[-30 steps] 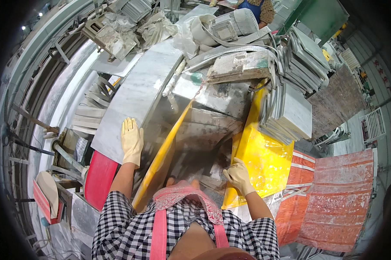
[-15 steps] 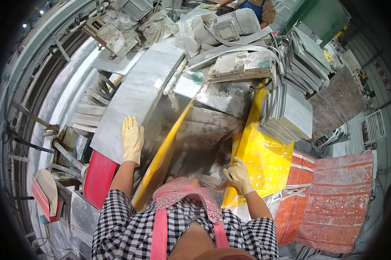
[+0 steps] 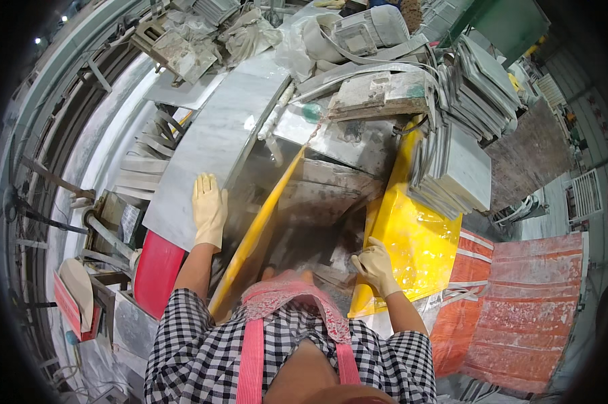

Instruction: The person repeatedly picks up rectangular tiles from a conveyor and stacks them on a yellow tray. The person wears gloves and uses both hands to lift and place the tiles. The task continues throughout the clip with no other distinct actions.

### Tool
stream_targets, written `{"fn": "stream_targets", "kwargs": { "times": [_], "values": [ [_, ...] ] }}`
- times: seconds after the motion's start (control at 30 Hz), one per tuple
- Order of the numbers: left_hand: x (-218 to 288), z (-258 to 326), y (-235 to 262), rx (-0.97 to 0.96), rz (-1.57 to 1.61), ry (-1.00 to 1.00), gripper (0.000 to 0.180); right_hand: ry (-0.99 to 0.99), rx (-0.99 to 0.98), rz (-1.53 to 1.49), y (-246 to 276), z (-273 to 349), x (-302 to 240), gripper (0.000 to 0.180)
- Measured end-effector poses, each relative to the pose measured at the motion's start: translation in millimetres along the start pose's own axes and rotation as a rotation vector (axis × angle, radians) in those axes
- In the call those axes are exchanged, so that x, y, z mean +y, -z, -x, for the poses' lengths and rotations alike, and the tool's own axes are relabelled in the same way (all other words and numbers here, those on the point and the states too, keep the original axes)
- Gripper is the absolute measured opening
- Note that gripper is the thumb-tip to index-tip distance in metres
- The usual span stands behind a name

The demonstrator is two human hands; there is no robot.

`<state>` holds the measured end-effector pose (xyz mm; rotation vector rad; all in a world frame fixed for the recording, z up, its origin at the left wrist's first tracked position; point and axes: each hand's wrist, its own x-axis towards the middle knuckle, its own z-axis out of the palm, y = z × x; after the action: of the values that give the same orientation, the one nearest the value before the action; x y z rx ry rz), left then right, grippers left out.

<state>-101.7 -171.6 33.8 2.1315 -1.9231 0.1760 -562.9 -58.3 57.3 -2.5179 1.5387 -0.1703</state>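
Note:
My left hand (image 3: 210, 210), in a cream rubber glove, lies flat with its fingers stretched out on the near right edge of a long grey-white marble slab (image 3: 216, 135). My right hand (image 3: 377, 266), gloved alike, has its fingers curled in beside the left edge of a wet yellow sheet (image 3: 418, 246); nothing shows in it, though its palm is hidden. Between my hands a narrow yellow strip (image 3: 257, 225) runs slantwise above a dark, dusty hollow. Red material (image 3: 157, 273) shows below the slab's near end.
Stacked grey stone tiles (image 3: 455, 165) stand at the right, with a worn orange sheet (image 3: 526, 310) nearer me. A dusty motor (image 3: 368, 30) and a caked board (image 3: 378, 97) sit at the far side. Curved pale pieces (image 3: 142, 161) lie left of the slab. Part of another person (image 3: 412, 13) shows behind.
My left hand has slid slightly farther along the slab. My right hand stays curled by the yellow sheet. The view has shifted a little, and less of the other person shows.

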Motion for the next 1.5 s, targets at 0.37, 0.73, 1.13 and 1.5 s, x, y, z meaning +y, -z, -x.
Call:
{"fn": "stream_targets", "kwargs": {
  "times": [0.37, 0.73, 1.13, 1.5],
  "values": [
    [2, 0, 4, -0.032, -0.038, 0.0, 0.059, 0.004, 0.062, -0.013, -3, 1, 1, 0.043],
    [0, 0, 0, -0.063, -0.036, 0.001, 0.06, 0.042, 0.019, -0.053, 3, 0, 1, 0.039],
    [1, 1, -1, -0.073, 0.049, 0.051, 0.062, 0.071, -0.133, 0.036, 11, 2, -1, 0.04],
    [0, 1, -1, -0.058, 0.017, 0.033, 0.06, 0.07, -0.029, -0.017, 7, 0, 0, 0.048]
  ]
}}
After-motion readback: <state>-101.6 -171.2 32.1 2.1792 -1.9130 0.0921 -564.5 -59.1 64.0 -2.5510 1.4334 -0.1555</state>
